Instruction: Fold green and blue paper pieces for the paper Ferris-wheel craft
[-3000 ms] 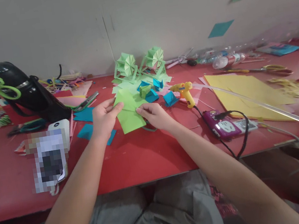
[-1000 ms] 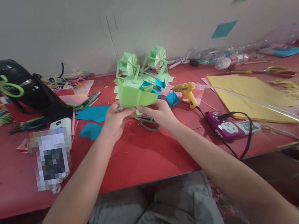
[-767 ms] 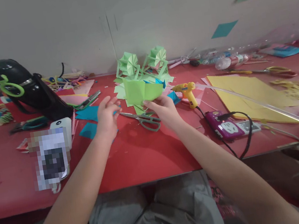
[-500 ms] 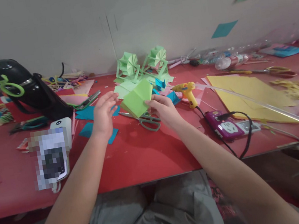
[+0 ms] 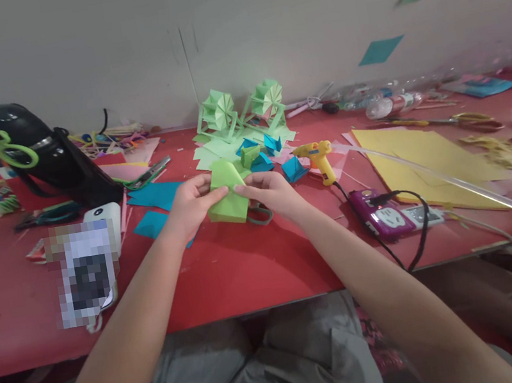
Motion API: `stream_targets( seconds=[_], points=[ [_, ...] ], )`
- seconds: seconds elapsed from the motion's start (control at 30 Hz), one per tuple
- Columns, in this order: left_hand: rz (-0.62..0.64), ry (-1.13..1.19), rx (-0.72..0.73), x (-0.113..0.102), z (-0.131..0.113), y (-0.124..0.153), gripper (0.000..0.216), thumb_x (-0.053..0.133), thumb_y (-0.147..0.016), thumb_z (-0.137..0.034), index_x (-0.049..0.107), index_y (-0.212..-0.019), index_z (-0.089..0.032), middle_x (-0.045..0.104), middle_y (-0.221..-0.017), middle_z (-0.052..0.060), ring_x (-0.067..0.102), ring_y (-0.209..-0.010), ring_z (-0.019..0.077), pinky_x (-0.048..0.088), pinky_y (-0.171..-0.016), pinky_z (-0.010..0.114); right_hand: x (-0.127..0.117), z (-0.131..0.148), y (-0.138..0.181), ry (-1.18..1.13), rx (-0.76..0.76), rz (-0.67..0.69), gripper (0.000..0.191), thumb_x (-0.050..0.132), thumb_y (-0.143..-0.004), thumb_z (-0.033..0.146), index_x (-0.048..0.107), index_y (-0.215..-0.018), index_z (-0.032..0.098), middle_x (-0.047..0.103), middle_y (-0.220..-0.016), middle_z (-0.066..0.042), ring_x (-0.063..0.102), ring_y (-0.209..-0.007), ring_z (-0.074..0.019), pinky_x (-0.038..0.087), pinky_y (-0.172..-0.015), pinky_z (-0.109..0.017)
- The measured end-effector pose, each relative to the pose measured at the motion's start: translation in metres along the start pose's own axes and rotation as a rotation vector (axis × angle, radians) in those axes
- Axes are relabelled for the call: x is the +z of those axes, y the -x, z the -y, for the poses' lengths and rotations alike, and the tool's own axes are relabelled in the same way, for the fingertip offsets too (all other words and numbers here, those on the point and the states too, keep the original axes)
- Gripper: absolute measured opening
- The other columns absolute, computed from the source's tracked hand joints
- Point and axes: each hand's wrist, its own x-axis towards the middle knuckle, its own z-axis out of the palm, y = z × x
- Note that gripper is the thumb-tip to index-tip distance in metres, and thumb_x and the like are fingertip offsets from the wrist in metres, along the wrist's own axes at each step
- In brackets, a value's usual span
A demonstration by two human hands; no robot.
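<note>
A folded light green paper point(image 5: 228, 194) is held between both hands just above the red table point(image 5: 230, 273). My left hand point(image 5: 192, 203) pinches its left edge with thumb and fingers closed. My right hand point(image 5: 269, 190) pinches its right edge the same way. Grey-handled scissors point(image 5: 260, 215) lie under the paper and my right hand, mostly hidden. Behind the paper lie small blue and green folded pieces point(image 5: 257, 155) and two green paper fan models point(image 5: 243, 109).
A yellow glue gun point(image 5: 317, 159) and a purple power strip point(image 5: 384, 218) with a black cable lie to the right, beside a yellow sheet point(image 5: 421, 165). Blue paper scraps point(image 5: 153, 198), a white device point(image 5: 102, 219) and a black helmet point(image 5: 31, 152) sit on the left.
The paper was lifted off the table, turned over in my right hand while the left let go, then lowered. Both hands now pinch it again, folded smaller.
</note>
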Motion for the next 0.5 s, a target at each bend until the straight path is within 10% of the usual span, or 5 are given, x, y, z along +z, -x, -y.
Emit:
stream_targets(
  seconds=[0.5],
  points=[
    [-0.008, -0.052, 0.012, -0.0054, 0.0038, -0.0029, 0.039, 0.085, -0.069, -0.037, 0.074, -0.100, -0.016, 0.077, -0.101, 0.010, 0.072, -0.093, 0.0262, 0.056, -0.090, 0.042, -0.0049, -0.0073, -0.0027, -0.034, -0.014, -0.060, 0.034, 0.085, -0.062, 0.037, 0.067, -0.084, 0.020, 0.070, -0.075, 0.000, 0.065, -0.067, -0.0135, 0.056, -0.064, -0.027]
  ],
)
